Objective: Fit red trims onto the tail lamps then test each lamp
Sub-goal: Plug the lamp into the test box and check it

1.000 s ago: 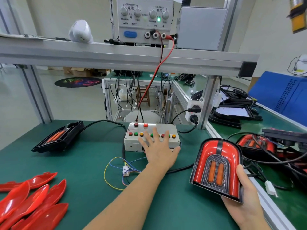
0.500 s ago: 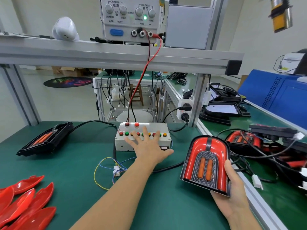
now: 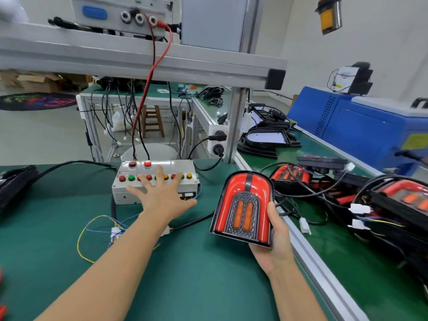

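Testing: my left hand (image 3: 162, 195) lies spread over the grey button box (image 3: 155, 181) mid-frame; my right hand (image 3: 273, 237) grips the red arched tail lamp (image 3: 243, 207). I'd press one button singly, lens facing me.

The left hand (image 3: 162, 195) reaches to mid-frame, palm down, fingers spread and straight. The right hand (image 3: 276, 242) sits at lower right, palm up, fingers and thumb curled in a grip, forearm bare.
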